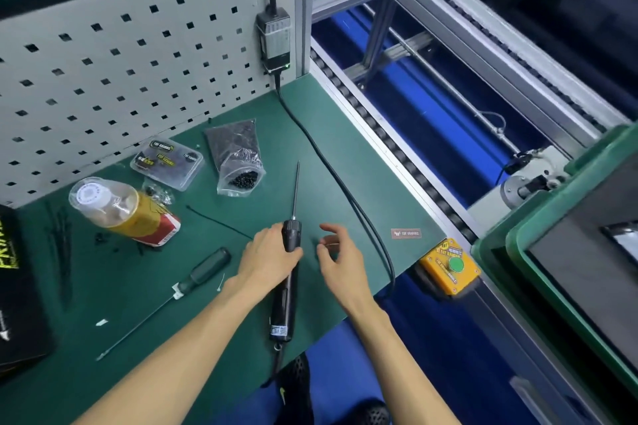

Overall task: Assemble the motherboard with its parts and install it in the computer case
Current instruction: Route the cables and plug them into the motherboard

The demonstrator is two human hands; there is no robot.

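Left hand (267, 254) is wrapped around the electric screwdriver (288, 276) lying on the green mat (345, 155), fingers curled over its upper body. Right hand (340, 252) hovers just beside it, fingers loosely spread, holding nothing. No motherboard on the bench — the case (583, 252) seems to be that green-framed thing at the right edge, can't tell for sure. Risk I'd guess: the cord (345, 190) loops near the right wrist, so lifting the driver could snag it or sweep the bag of screws (238, 162).
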